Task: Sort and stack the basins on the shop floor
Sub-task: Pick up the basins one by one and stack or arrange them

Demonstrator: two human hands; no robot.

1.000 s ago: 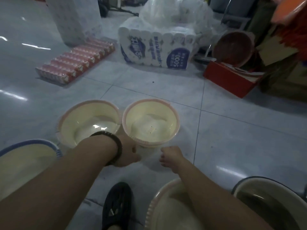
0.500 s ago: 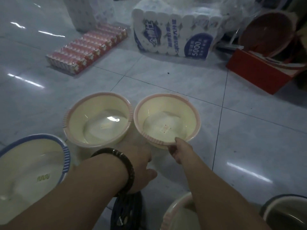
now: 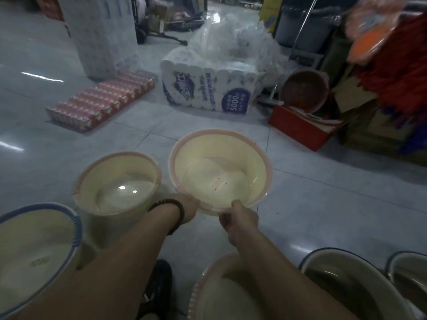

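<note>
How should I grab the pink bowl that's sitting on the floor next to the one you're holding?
Take the pink-rimmed basin by its ribbed rim, on the near edge facing you. The rim flares out past the wall, so your fingers can hook under it and your thumb can press on top. It sits upright and open, so coming from above and in front probably works.

There were three pink-rimmed basins (image 3: 219,172) (image 3: 117,183) (image 3: 217,294), one blue-rimmed basin (image 3: 34,250), two dark-rimmed basins (image 3: 342,282) (image 3: 409,271), and one brown basin (image 3: 302,88).

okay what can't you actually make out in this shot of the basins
- Head view: blue-rimmed basin is cut off by the left edge.
- Pink-rimmed basin at the bottom is partly hidden by the right forearm and the frame edge.
- Red mark inside the held basin is too small to read.
</note>
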